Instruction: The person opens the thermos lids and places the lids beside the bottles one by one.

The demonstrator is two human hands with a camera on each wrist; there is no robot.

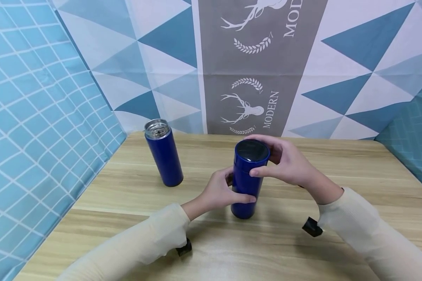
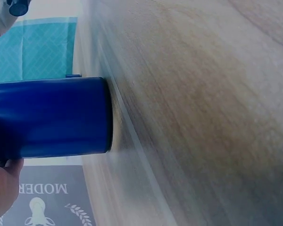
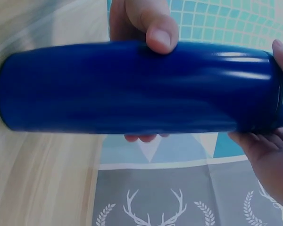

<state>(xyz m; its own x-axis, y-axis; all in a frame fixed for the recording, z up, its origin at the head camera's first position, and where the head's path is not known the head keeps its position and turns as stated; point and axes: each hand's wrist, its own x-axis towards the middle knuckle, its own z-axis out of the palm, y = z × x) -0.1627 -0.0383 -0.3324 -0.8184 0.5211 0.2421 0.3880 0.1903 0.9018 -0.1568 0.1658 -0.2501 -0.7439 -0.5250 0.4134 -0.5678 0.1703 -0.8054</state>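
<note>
Capped flask (image 1: 245, 182) upright near mid-table, base at the tabletop (image 1: 112, 222), though contact is hard to tell; left hand (image 1: 219, 191) curled round its body, thumb across the near side, fingers parted only by the flask's width. Right hand (image 1: 290, 164) likewise closed about the upper end, thumb just below the dark-topped lid (image 1: 252, 150). Open flask (image 1: 165, 160), same blue, stands apart to the left, steel mouth bare.

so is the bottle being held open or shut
Shut: a lid with a dark top sits on the held blue bottle, covering its mouth. Whether it is screwed tight, I cannot tell.
</note>
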